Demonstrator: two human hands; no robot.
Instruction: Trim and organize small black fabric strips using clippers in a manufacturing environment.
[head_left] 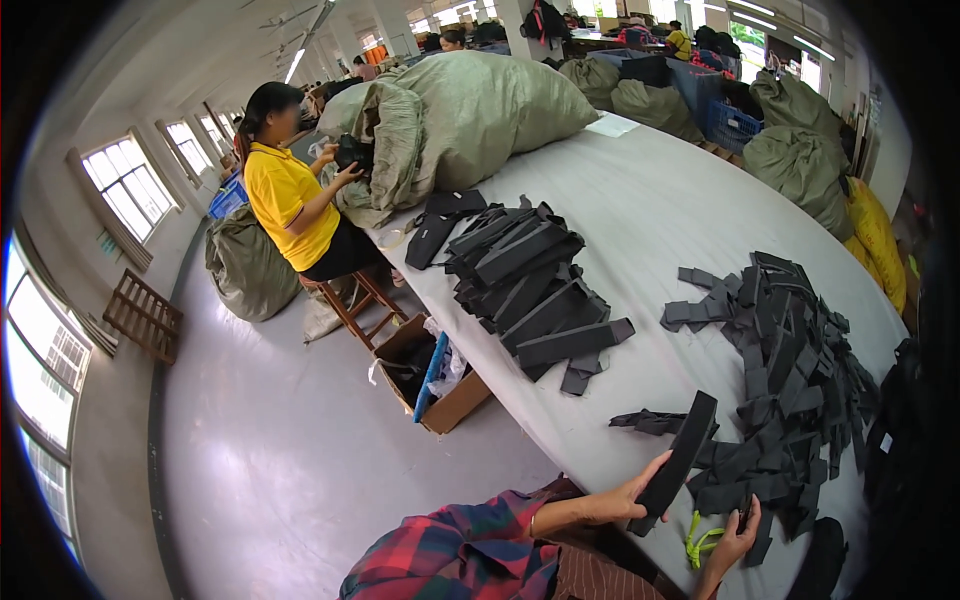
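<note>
My left hand grips the lower part of a long black padded fabric strip, which stands tilted above the table edge. My right hand is closed around a small dark object, mostly hidden by the fingers. Beside that hand lies a looped yellow-green cord; whether it is tied to the object I cannot tell. A loose heap of black fabric strips spreads just beyond my hands. Farther up the table, toward the left, longer black strips lie stacked in overlapping rows.
A white-covered table runs away from me. Large grey-green sacks sit at its far end, where a person in a yellow shirt handles a dark item. Below the left edge stands an open cardboard box. Yellow sacks stand right.
</note>
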